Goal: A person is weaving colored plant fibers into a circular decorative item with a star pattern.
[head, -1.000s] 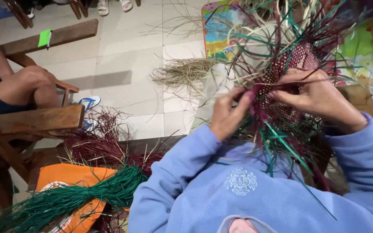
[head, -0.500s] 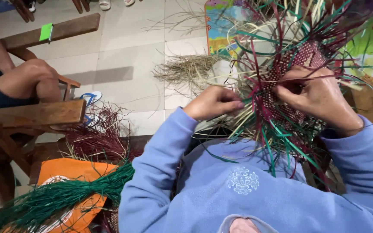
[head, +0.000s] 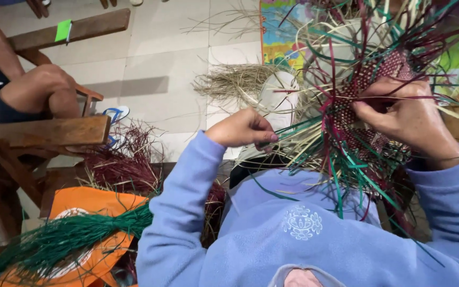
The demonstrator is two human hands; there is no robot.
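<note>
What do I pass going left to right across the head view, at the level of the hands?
Brown wooden bench plank → dark red loose straw bundle → left hand pinching strands → red and green woven straw piece → right hand gripping the weave.

Green strand bundle (head: pixel 65 242) cut off, bottom-left edge.

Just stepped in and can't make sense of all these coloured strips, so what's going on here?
A person in a blue sweatshirt is weaving. The right hand grips the woven piece of maroon, green and pale strips, while the left hand pinches a few loose strips pulled out to the side. A bundle of green strands lies over an orange bag, with maroon strands beside it. Another person's bent leg shows by a wooden bench.
</note>
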